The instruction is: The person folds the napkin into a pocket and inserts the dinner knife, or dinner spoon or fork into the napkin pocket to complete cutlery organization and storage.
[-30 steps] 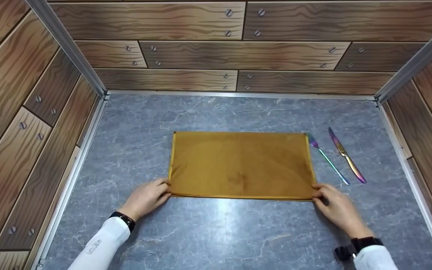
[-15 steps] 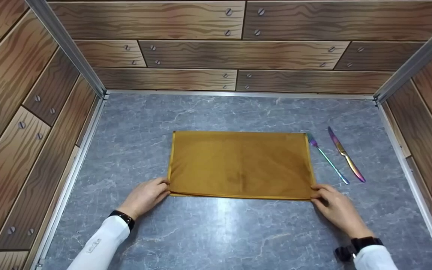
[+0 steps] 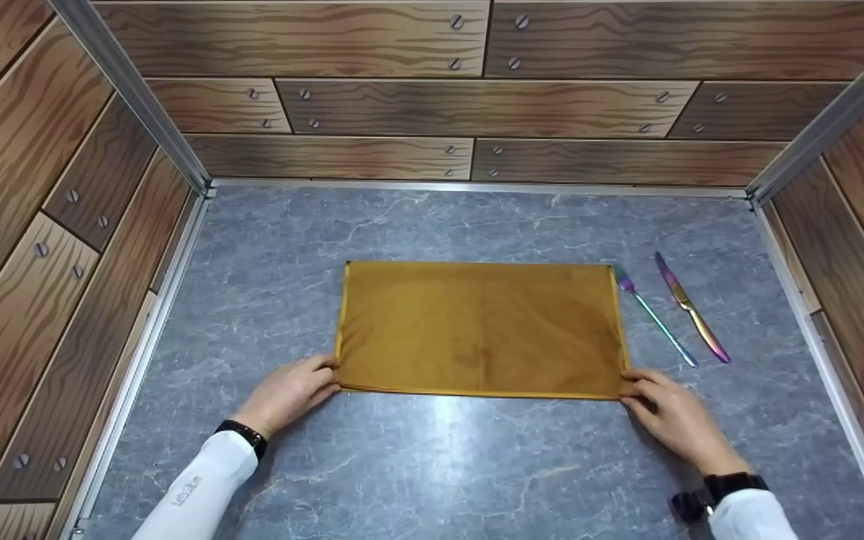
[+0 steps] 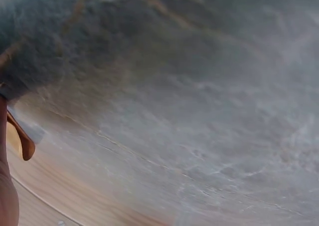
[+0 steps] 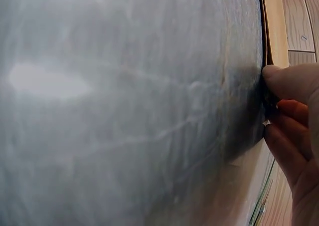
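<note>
A mustard-coloured cloth (image 3: 477, 330), folded into a wide rectangle, lies flat in the middle of the head view. My left hand (image 3: 286, 394) pinches its near left corner. At the near right corner, my right hand (image 3: 676, 416) pinches the cloth between thumb and fingers. In the left wrist view, a cloth corner (image 4: 27, 147) shows beside the edge of the hand (image 4: 7, 191). The right wrist view has the thumb and fingers of the right hand (image 5: 296, 128) at the cloth's edge (image 5: 275, 26). A fork (image 3: 661, 325) touches or nearly touches the cloth's right side.
A rainbow-tinted table knife (image 3: 687, 306) lies slanted to the right of the fork. Grey marble-patterned tabletop (image 3: 417, 465) surrounds the cloth. Wood-patterned walls (image 3: 372, 157) with metal edging close off the back and both sides. A dark band is on each wrist.
The cloth's near edges at the left have come closer into line, with less of the under layer showing. Both hands keep their hold and have barely shifted. Fork and knife lie as before.
</note>
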{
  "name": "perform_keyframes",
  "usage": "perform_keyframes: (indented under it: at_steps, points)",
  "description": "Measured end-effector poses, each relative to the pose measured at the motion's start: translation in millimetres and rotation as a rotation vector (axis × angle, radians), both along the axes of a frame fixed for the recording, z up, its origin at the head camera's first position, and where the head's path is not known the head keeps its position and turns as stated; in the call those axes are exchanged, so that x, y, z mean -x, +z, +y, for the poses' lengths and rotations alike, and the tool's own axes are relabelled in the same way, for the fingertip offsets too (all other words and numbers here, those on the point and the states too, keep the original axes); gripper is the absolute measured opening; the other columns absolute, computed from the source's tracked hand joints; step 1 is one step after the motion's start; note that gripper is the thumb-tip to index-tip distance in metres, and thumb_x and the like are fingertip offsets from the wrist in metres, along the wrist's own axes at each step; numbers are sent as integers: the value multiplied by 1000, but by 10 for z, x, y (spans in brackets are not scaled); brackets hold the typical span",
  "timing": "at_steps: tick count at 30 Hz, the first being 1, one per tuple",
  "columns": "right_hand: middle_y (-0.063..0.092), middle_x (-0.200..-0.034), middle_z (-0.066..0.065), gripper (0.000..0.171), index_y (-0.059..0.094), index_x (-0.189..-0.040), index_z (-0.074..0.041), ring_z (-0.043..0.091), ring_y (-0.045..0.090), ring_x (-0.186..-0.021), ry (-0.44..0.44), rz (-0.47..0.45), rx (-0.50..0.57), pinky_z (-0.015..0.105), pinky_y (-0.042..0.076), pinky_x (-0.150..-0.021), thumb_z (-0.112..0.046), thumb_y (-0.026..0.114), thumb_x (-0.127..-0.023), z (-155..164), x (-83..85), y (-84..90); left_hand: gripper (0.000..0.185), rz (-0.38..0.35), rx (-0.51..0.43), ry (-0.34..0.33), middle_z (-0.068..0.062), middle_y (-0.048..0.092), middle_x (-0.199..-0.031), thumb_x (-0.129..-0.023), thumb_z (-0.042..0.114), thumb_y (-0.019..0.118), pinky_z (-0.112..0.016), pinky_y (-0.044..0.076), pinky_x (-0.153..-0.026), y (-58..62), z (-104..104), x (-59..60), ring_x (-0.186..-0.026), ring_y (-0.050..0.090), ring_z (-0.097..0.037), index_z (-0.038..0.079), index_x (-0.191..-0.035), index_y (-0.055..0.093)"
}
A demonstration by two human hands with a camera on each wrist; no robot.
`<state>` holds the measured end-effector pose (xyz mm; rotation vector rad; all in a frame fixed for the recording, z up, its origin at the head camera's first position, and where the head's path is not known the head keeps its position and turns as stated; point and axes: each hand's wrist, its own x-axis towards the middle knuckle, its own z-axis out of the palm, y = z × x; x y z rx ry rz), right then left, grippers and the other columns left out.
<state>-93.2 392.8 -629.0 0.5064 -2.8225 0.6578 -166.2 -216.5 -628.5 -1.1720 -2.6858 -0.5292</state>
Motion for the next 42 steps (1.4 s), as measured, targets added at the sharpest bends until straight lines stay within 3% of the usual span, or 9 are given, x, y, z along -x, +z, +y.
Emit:
perform_keyframes:
  at_steps: [10,18,29,35,42]
  points:
    - [71,-115,3,21,73,-88,-17,24,69,-103,-4,0,32,26,49,-85,-4,85,-77,12,17,-11,13,-105,-6,18,0,65,-116,-92,26,73,-36,57,-86,12,-1,29,-102,66,-18,19,-104,71]
    - [71,-113,4,20,75,-87,-15,24,67,-103,11,33,40,24,46,-89,-5,86,-74,1,32,-32,11,-86,-2,-3,-3,65,-118,-92,26,73,-40,58,-86,8,-33,30,-104,66,-21,17,-96,69]
    - [70,-106,-1,14,77,-86,-17,19,60,-101,18,64,9,32,43,-85,-14,86,-77,-57,28,-29,13,-98,44,93,4,64,-113,-94,35,70,-41,54,-88,25,-112,-39,-103,62,-18,25,-87,67]
    - [69,-105,-3,17,74,-87,-22,18,59,-100,13,40,-13,32,42,-86,-14,85,-77,-92,33,-36,15,-66,57,88,4,63,-106,-90,32,73,-40,52,-86,16,-133,-53,-100,59,-17,24,-82,64]
    - [68,-107,-3,17,72,-86,-25,16,57,-101,7,-14,-30,36,44,-87,-17,84,-77,-118,33,-18,12,-81,73,95,6,60,-104,-89,30,72,-38,51,-86,8,-138,-62,-98,56,-16,26,-82,64]
